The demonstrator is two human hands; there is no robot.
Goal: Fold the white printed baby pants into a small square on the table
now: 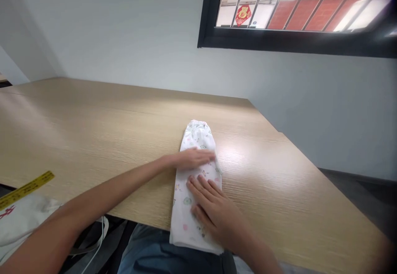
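Head view: a patterned white cloth lies on the table at six o'clock, its near end overhanging the edge. The left hand rests flat across it, blurred, fingers together; at five o'clock from that, the right hand lies flat on the cloth, fingers slightly spread.

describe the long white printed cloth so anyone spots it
On the pale wood-grain table, look to the near edge. A long white cloth, gathered at its far end, lies under the bare left hand and right hand. Small pastel prints distinguish it from the yellow strip at left.
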